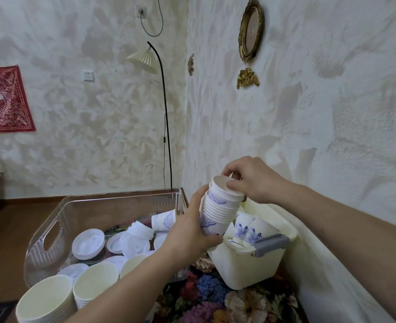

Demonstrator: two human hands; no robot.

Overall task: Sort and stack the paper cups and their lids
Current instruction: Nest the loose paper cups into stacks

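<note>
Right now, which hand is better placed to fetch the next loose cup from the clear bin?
Probably the right hand: it only pinches the top cup, while the left hand grips the whole stack. The loose cup in the clear bin lies nearer the left, though.

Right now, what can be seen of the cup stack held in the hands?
The cup stack is a nest of white paper cups with blue printed patterns, their rolled rims showing as close rings. It is tilted, bases pointing up and away, mouths down toward the person. The left hand grips its lower part from the side; the right hand pinches the topmost cup at its base. The stack is in the air, above the gap between the clear bin and the cream bin, touching neither.
</note>
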